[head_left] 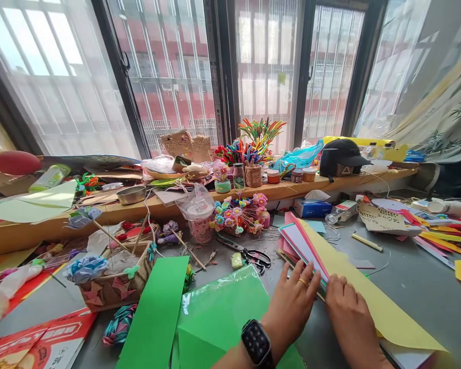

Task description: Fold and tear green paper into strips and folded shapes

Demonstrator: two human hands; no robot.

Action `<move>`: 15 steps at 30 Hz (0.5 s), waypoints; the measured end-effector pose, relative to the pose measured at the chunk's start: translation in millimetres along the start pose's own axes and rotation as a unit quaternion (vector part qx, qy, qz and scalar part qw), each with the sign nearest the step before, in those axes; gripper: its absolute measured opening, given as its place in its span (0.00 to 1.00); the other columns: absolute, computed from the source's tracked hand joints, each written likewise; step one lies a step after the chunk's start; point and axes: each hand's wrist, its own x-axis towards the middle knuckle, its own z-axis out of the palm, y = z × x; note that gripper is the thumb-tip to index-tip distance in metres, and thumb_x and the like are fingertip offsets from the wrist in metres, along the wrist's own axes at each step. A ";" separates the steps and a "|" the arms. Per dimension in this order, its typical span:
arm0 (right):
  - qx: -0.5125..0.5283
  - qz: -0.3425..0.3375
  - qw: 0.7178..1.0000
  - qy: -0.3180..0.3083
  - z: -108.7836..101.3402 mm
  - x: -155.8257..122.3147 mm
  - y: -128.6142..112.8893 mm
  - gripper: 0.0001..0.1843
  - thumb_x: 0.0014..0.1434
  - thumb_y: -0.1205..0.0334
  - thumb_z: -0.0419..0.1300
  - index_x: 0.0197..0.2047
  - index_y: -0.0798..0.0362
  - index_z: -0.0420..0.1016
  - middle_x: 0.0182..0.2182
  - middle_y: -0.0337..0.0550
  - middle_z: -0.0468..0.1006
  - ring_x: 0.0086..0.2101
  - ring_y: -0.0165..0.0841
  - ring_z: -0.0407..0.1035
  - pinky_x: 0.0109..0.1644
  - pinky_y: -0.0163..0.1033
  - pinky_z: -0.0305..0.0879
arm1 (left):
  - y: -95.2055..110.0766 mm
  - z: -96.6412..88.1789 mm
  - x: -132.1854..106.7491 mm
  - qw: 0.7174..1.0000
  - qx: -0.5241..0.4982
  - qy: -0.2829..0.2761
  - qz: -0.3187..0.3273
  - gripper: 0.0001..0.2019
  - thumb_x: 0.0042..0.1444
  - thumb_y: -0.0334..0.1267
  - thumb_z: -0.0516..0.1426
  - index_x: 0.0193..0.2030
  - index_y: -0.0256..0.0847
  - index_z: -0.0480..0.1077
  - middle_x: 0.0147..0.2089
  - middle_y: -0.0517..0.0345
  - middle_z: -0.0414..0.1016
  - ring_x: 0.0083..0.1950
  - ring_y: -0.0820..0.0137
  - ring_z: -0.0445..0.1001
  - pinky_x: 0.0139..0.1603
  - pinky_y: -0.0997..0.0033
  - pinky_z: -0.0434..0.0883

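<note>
A stack of coloured paper (341,261), yellow on top with pink, white and blue-green sheets under it, lies at a slant on the grey table. My left hand (294,305), with a ring and a black watch, rests with outstretched fingers on the stack's left edge, near a thin brown strip (286,256). Beside it, my right hand (348,312) has its fingers curled together over the same edge; the thumb is hidden. Green paper (215,323), partly in a clear sleeve, lies under my left forearm, with a separate green strip (157,307) to its left.
Black-handled scissors (253,256) lie beyond the green paper. A decorated box (115,287) with paper flowers stands left, near a lidded cup (200,220) and pipe-cleaner flowers (238,215). Paper strips (441,238) are heaped at right. A cluttered wooden ledge (292,187) runs below the windows.
</note>
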 end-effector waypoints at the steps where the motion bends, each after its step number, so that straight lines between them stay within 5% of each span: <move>1: -0.001 0.001 1.000 0.001 -0.7 0.6 1.9 0.20 0.53 0.81 0.39 0.39 0.70 0.71 0.35 0.67 0.73 0.32 0.45 0.69 0.32 0.44 0.64 | 2.0 7.9 17.6 1.000 -0.004 0.007 0.007 0.20 0.61 0.35 0.38 0.59 0.34 0.48 0.62 0.51 0.51 0.61 0.63 0.51 0.56 0.58 0.55; 5: -0.012 -0.017 1.000 0.003 4.2 -0.6 7.0 0.20 0.52 0.80 0.41 0.37 0.67 0.73 0.35 0.65 0.74 0.32 0.44 0.70 0.32 0.43 0.66 | 2.4 33.1 59.2 0.999 -0.014 0.021 0.026 0.19 0.62 0.37 0.36 0.57 0.36 0.52 0.60 0.54 0.55 0.60 0.65 0.52 0.56 0.62 0.55; 9: 0.034 -0.029 0.999 0.001 11.0 -7.0 9.8 0.19 0.49 0.81 0.43 0.36 0.66 0.73 0.36 0.66 0.74 0.32 0.45 0.71 0.31 0.44 0.66 | -1.4 41.5 66.4 0.997 -0.020 0.023 0.073 0.17 0.62 0.36 0.37 0.55 0.37 0.55 0.58 0.55 0.58 0.58 0.68 0.56 0.55 0.68 0.56; 13: 0.159 -0.049 0.979 -0.115 13.2 8.6 38.1 0.13 0.46 0.73 0.53 0.36 0.60 0.74 0.36 0.59 0.76 0.35 0.47 0.70 0.31 0.43 0.65 | -1.4 45.5 67.7 0.996 -0.023 0.020 0.081 0.17 0.61 0.33 0.38 0.55 0.36 0.55 0.58 0.54 0.59 0.57 0.68 0.58 0.53 0.71 0.58; 15: 0.234 -0.056 0.956 -0.170 21.7 31.4 65.4 0.11 0.52 0.61 0.52 0.27 0.52 0.74 0.26 0.47 0.78 0.26 0.41 0.71 0.23 0.38 0.62 | 0.7 48.1 69.3 0.997 -0.025 0.020 0.074 0.18 0.61 0.32 0.37 0.56 0.35 0.54 0.58 0.53 0.58 0.57 0.67 0.57 0.53 0.71 0.58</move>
